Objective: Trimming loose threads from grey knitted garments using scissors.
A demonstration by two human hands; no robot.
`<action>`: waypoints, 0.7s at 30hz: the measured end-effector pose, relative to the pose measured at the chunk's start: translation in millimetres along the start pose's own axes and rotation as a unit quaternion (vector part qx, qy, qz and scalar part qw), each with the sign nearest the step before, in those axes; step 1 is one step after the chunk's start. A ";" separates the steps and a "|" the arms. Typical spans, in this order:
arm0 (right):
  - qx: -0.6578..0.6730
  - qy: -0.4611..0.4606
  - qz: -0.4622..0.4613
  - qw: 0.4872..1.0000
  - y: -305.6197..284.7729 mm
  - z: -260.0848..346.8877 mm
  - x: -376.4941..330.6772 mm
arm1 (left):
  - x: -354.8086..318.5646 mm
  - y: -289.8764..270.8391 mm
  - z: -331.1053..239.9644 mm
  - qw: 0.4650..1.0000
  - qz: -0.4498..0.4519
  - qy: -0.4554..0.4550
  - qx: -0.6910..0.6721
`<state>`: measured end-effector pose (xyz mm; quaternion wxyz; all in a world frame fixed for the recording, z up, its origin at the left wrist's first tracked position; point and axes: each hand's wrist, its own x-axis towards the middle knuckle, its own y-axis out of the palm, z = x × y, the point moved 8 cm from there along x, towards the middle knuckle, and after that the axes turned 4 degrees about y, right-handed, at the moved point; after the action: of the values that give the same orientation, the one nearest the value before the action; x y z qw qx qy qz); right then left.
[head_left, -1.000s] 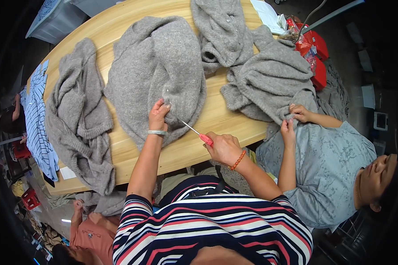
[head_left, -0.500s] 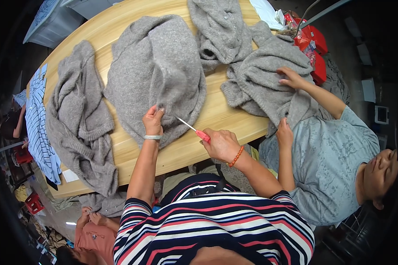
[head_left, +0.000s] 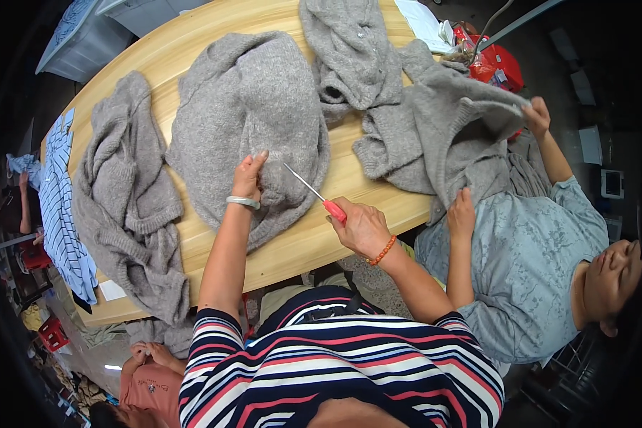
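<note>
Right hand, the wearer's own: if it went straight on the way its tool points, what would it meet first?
Probably the large gray garment: the pink-handled tool in the right hand points up and left, its tip over that garment, near the left hand. Whether the tip touches or hovers is unclear.

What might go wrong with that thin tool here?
The thin red-handled tool in the right hand is angled toward the gray garment, so its tip might snag the knit. The left hand is near that tip and might be jabbed if it slips. A co-worker is close on the right; a bump might jog the tool.
</note>
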<state>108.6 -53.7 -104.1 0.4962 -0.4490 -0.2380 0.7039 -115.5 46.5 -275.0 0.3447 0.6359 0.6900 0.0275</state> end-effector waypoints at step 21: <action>-0.049 0.007 0.069 0.996 20.3 5.7 20.0 | -7.1 -9.6 1.4 0.999 -0.016 0.052 -0.003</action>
<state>91.7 -42.8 -125.1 0.4254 -0.4931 -0.2377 0.7207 -123.4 37.8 -277.4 0.3105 0.6215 0.7170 0.0567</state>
